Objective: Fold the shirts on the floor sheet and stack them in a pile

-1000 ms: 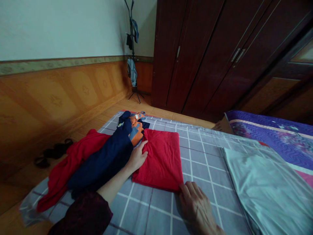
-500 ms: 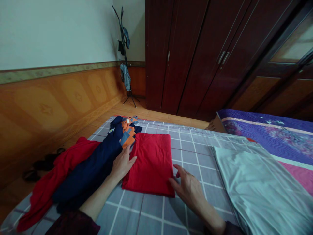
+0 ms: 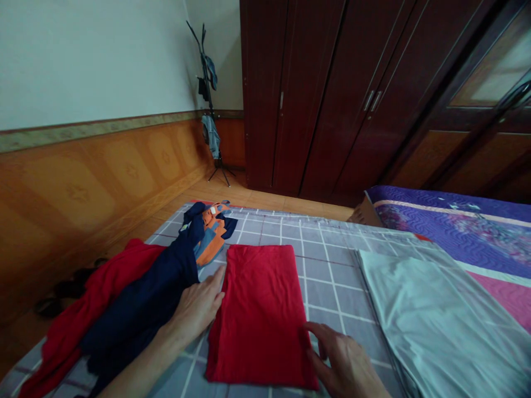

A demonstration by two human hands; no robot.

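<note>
Status of the main item?
— Red cloth [image 3: 259, 318], folded into a long flat rectangle, lying on a grey checked mat [image 3: 332, 287], between the two hands.

Left hand [image 3: 198, 307]?
— Flat and palm down, just left of the long edge of the cloth. Fingers pressed together, fingertips at that edge. No pinch.

Right hand [image 3: 342, 362]?
— Low, at the lower right corner of the cloth. Fingers slightly spread and curved, tips at the edge. Pinch on the hem: cannot tell, dim view and frame edge close by, though probably none.

Items to the left?
— Long bunched navy garment [image 3: 141, 309] right beside the left forearm [image 3: 136, 365]. Crumpled red garment [image 3: 91, 309] against its far side. Orange and blue garment [image 3: 209, 235] at the far end of the mat, near the top of the cloth but apart from it.

Items to the right?
— Folded silver-grey sheet [image 3: 431, 315] near the right hand, well clear of the cloth. Purple quilt [image 3: 452, 226] beyond it.

Background?
— Coat stand [image 3: 211, 110] with hanging clothes in the corner, dark wooden wardrobe [image 3: 332, 94] along the far wall.
</note>
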